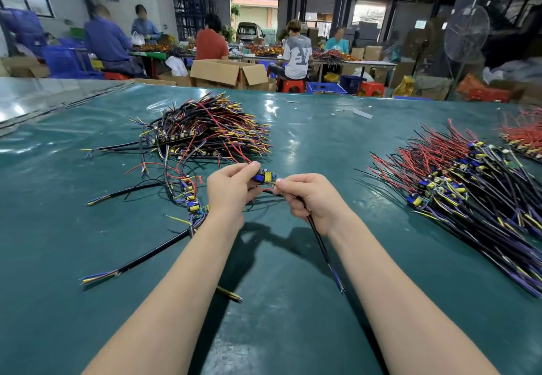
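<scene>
While in two hands (pixel 229 189) (pixel 312 200), one board (pixel 265 177).

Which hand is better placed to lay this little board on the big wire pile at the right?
Probably the right hand: it lies nearer that pile and grips the black cable beside the board. The left hand, pinching the board, is farther off.

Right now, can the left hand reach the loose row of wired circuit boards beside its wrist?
Probably yes: the row lies beside the left hand, nothing between, though it pinches a blue-and-yellow circuit board.
</scene>
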### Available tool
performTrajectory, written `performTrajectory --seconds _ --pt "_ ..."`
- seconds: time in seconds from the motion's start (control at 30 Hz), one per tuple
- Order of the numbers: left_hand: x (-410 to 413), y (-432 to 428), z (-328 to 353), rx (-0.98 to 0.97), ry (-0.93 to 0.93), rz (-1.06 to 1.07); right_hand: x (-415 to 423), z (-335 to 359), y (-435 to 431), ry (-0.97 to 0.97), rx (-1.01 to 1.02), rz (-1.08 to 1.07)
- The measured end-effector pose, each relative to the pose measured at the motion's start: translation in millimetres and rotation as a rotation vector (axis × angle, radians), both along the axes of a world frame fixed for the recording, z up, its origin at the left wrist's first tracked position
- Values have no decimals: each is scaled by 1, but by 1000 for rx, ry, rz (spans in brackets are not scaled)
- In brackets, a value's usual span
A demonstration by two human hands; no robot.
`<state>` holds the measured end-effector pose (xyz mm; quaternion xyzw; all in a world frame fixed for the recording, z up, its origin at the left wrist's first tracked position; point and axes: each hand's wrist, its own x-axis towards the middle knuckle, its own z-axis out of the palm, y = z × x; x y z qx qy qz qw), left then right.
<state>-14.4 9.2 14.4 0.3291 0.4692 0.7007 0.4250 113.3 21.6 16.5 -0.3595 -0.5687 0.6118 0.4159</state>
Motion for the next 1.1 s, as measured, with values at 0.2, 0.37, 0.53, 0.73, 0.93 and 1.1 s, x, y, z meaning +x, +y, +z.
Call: performTrajectory --seconds 0.2,0.37,0.53,0.73,0.93,1.1 --pt "-22 4 2 14 -279 228 0 -2 -2 -27 110 -82" --pt "-34 6 3 50 -351 373 0 -2 -1 -184 183 -105" --pt "-37 6 -2 30 -323 408 -1 -9 1 -425 470 -289" --pt "-42 11 -12 -50 -110 476 1 -21 8 -834 475 -191" --pt "-43 12 -23 -155 138 453 0 -26 6 -748 604 -242" --pt "-43 10 -23 -175 199 450 -9 -31 3 -718 588 -101"
